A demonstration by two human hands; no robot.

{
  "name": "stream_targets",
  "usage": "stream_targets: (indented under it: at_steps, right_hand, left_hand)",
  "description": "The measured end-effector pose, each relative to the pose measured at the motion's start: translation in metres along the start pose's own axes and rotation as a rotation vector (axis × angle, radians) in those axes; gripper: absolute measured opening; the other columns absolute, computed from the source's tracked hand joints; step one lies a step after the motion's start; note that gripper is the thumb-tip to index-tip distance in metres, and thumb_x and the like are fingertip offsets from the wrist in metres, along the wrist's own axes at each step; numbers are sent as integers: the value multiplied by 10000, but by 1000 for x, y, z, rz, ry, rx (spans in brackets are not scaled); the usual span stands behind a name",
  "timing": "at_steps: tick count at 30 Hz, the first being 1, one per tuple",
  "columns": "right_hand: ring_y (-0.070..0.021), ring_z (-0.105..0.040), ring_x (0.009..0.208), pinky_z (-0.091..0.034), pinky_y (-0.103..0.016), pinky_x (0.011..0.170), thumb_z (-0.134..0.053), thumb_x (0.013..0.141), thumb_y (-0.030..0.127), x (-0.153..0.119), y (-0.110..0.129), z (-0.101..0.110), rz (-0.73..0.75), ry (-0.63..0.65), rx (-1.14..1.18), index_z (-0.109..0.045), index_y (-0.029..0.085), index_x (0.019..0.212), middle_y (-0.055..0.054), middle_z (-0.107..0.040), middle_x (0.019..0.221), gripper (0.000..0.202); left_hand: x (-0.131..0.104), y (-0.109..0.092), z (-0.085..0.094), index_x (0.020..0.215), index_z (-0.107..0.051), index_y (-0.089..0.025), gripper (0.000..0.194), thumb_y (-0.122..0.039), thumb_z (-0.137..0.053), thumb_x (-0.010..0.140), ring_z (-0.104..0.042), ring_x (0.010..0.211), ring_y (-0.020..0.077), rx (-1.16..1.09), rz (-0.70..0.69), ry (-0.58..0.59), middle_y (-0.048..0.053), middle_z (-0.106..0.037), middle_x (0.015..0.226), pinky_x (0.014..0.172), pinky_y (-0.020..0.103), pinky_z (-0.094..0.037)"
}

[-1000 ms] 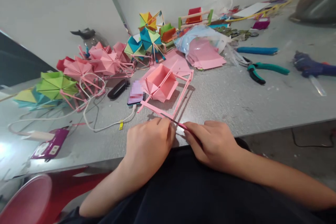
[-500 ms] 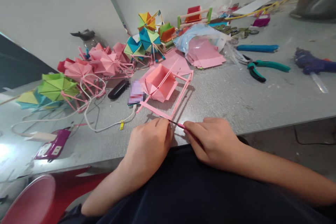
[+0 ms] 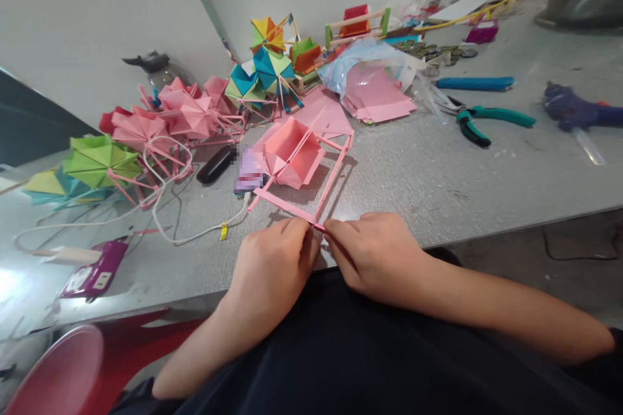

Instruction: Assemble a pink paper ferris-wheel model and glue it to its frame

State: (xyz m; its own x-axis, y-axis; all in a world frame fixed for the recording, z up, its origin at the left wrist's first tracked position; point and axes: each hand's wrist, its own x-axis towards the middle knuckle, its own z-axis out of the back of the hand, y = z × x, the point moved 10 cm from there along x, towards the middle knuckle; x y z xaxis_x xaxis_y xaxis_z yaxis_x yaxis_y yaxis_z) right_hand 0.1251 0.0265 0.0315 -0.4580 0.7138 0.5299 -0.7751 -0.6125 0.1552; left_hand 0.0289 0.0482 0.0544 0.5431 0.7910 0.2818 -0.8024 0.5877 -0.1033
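My left hand (image 3: 275, 266) and my right hand (image 3: 372, 253) meet near the table's front edge, their fingertips pinched close together. Between them shows a short bit of a thin pink stick (image 3: 318, 227), dark in places; the rest is hidden by my fingers, so its exact kind is unclear. Just beyond my fingers lies a pink folded-paper wheel (image 3: 294, 154) in a frame of pink paper bars (image 3: 287, 205). The near corner of that frame comes close to my fingertips; whether they touch I cannot tell.
Several finished paper wheels (image 3: 189, 110) stand at the left and back. A phone (image 3: 250, 172) on a white cable lies beside the frame. Pink paper sheets (image 3: 377, 100) in a plastic bag, pliers (image 3: 501, 117) and a glue gun (image 3: 577, 107) lie to the right.
My right hand has moved left towards my left hand, so less of the thin stick shows between them. The view has shifted slightly; the paper wheel stays in place.
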Motion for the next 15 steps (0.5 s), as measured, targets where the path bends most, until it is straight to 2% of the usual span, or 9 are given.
stream_targets:
  at_steps: [4,9,15]
  right_hand:
    - [-159,-518,495,-245,-359,570,-503,1048,172,-11,1,5,9,-26,-4,-701,157,950,-32,-727,677,221]
    - [-157,-523,469,-248,-357,544,-512,1044,142,-22,3,17,5,-64,-48,-700,149,918,-20,-678,615,227]
    - [-159,-530,471,-254,-355,537,-491,1033,131,-17,7,16,29,-69,-33,-692,145,904,-24,-677,621,239]
  left_hand:
    - [-1,2,-2,746,-630,-191,304,-176,-548,1038,-542,531,150,-27,20,-7,4,-661,643,581,317,-358]
    - [-2,-2,-2,749,-633,-192,322,-176,-518,1049,-545,540,151,-9,-20,-24,11,-665,645,575,314,-350]
    - [-2,-8,-2,782,-640,-185,314,-141,-486,1052,-583,543,165,-6,-90,-32,23,-681,664,561,321,-355]
